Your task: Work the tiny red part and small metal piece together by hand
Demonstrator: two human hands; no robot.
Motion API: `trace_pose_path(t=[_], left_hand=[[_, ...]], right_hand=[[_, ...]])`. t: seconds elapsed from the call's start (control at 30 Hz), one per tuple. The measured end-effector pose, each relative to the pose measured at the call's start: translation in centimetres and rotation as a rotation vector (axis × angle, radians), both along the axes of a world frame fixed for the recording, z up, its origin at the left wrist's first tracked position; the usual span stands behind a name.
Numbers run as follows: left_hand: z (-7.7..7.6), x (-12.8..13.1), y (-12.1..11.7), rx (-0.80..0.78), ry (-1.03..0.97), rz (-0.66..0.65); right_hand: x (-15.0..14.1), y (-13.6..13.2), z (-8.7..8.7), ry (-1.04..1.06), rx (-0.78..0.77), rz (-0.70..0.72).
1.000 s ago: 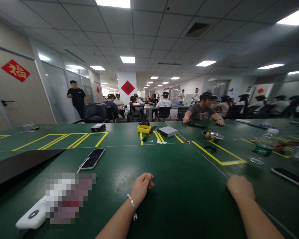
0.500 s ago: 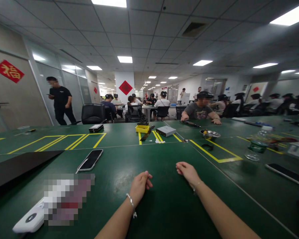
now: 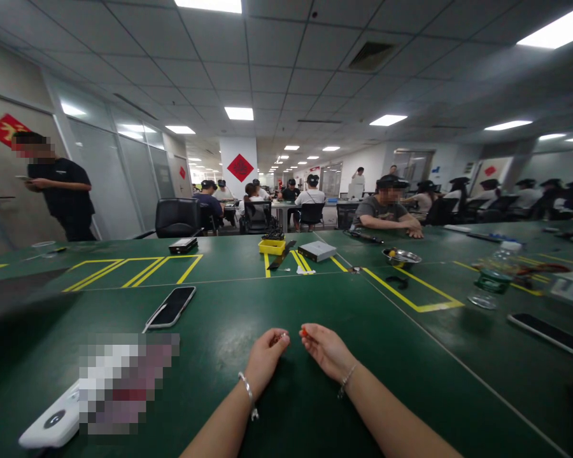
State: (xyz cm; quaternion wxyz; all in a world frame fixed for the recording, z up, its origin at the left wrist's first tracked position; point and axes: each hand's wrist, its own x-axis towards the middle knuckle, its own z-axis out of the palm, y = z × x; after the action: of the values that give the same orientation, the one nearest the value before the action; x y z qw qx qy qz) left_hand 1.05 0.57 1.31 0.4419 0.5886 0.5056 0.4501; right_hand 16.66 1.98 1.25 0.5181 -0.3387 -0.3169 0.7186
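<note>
Two curled hands rest close together: left hand [image 3: 265, 359], right hand [image 3: 327, 351] beside a tiny, light orange bit [image 3: 304, 331], pinchable only by fingertips; any grip unclear.

On the workbench [image 3: 391, 362], a smartphone [image 3: 170, 307] lies at ten o'clock from the left hand [image 3: 266, 360] and right hand [image 3: 327, 352], a parts tray [image 3: 272, 247] at twelve, and a metal bowl [image 3: 401, 257] at two. A seated person [image 3: 384, 210] sits behind the bowl.

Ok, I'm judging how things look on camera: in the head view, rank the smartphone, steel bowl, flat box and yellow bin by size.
1. Smartphone: largest, though nearest the camera
2. Steel bowl and flat box: too alike to rank
3. Yellow bin: smallest
</note>
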Motion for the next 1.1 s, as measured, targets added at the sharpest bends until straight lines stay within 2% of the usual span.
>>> trace_pose_path(t=[0.13,0.33,0.47,0.73,0.9,1.1], left_hand=[[-0.35,-0.05,0.08,0.051,-0.031,0.004],[-0.06,0.06,-0.09,0.071,-0.058,0.028],[0.08,0.10,-0.14,0.083,-0.046,0.074],[0.09,-0.13,-0.09,0.036,-0.024,-0.026],[-0.08,-0.11,0.01,-0.046,-0.080,-0.027],[0.16,-0.06,-0.10,-0.033,-0.110,-0.004]], right_hand=[[-0.26,0.26,-0.14,-0.017,0.019,-0.003],[-0.67,0.39,-0.42,-0.004,0.056,-0.061],[-0.72,0.48,-0.46,-0.023,0.078,-0.032],[-0.82,0.17,-0.31,-0.079,0.104,0.066],[-0.66,0.29,-0.67,-0.074,0.108,0.073],[-0.63,0.30,-0.63,-0.090,0.097,0.080]])
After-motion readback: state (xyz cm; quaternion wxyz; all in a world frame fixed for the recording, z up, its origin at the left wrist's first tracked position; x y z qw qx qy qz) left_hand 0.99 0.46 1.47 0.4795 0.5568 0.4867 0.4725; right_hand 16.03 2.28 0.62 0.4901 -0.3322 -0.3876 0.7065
